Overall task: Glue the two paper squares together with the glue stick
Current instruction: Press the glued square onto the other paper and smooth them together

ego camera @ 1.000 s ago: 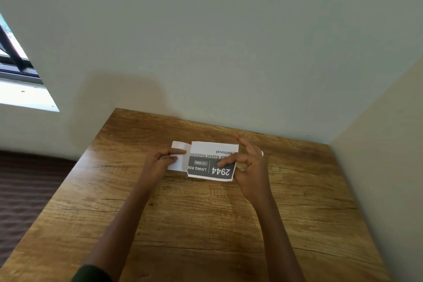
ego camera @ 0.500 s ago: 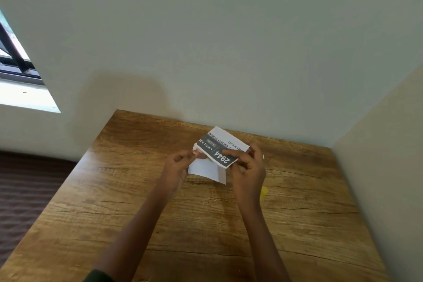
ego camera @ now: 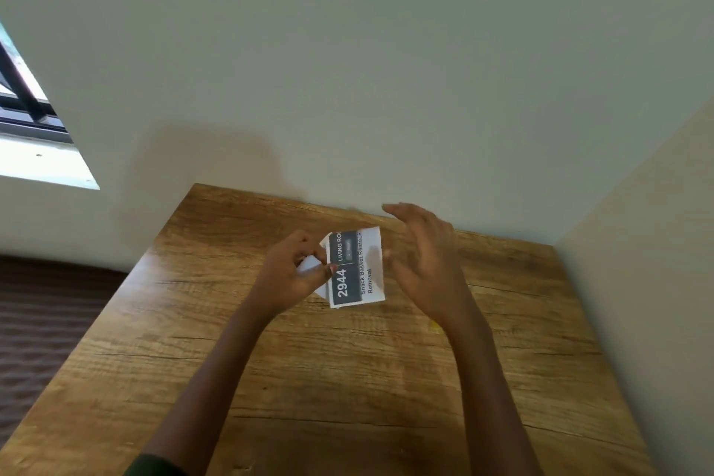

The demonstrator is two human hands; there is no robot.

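My left hand (ego camera: pixel 294 272) pinches two paper squares at their left edge, above the wooden table (ego camera: pixel 347 379). The upper square is a printed label (ego camera: pixel 357 269) with a dark band reading "2944" and the text "Snack Basket Restock Removal". A plain white square (ego camera: pixel 309 264) peeks out behind and left of it, mostly hidden by my fingers. My right hand (ego camera: pixel 425 259) is just right of the label, fingers spread, holding nothing. A tiny yellow bit (ego camera: pixel 434 327) shows beside my right wrist; I cannot tell whether it is the glue stick.
The table's far edge meets a pale wall (ego camera: pixel 347 70), and a second wall (ego camera: pixel 657 282) closes in on the right. A window (ego camera: pixel 27 120) sits at upper left. Dark ribbed flooring (ego camera: pixel 50 321) lies left of the table.
Both papers were lifted off the table and turned about a quarter turn. My right hand let go of the label and opened. My left hand keeps hold of both squares.
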